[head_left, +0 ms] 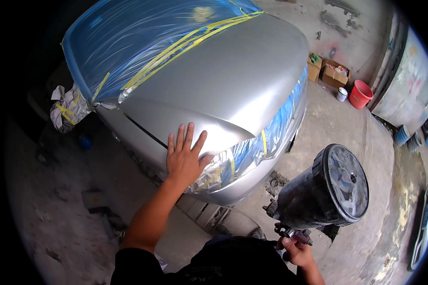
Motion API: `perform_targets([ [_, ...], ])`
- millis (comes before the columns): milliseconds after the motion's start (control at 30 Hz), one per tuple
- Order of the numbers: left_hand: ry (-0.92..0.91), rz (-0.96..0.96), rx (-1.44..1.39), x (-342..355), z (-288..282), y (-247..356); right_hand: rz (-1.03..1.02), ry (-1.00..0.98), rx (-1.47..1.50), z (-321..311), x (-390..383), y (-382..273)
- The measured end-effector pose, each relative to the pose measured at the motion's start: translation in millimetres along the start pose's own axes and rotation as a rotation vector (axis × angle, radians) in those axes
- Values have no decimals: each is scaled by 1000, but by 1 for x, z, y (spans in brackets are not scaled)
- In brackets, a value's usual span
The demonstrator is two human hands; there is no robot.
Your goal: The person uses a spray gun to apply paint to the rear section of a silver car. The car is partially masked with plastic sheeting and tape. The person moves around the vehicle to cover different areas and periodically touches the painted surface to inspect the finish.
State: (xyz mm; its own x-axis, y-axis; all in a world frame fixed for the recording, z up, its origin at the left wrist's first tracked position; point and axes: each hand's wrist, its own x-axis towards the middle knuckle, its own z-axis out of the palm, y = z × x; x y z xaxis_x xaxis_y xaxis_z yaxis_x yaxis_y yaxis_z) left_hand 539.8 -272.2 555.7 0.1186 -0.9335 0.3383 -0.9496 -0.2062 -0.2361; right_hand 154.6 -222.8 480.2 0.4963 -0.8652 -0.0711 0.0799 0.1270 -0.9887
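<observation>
- Silver car (214, 80), ctr & upper ctr of frame.
- Blue plastic film (128, 47), upper L, over part of car.
- Black-potted spray gun (302, 197), lower R, tilted.
- Our L hand (183, 159), ctr: we've it flat, fingers spread, touching car.
- Our R hand (299, 252), bottom, R of ctr: we grip spray gun by its lower end.

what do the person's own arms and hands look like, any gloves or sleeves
The left hand and right hand are bare, with no gloves, watch or bracelet visible. A black short sleeve covers the upper left arm, leaving the forearm uncovered. The right sleeve's edge is hard to make out.
</observation>
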Motion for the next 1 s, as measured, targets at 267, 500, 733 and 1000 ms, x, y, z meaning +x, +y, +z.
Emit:
perform_targets([
  [267, -5, -45, -38, 15, 16, 46, -7, 29, -9, 4, -1, 4],
  [500, 2, -95, -7, 11, 0, -13, -49, 22, 117, -1, -2, -10],
  [733, 75, -215, -2, 43, 22, 26, -15, -54, 16, -7, -1, -6],
  [1000, -101, 184, -26, 22, 16, 45, -18, 0, 80, -3, 3, -10],
])
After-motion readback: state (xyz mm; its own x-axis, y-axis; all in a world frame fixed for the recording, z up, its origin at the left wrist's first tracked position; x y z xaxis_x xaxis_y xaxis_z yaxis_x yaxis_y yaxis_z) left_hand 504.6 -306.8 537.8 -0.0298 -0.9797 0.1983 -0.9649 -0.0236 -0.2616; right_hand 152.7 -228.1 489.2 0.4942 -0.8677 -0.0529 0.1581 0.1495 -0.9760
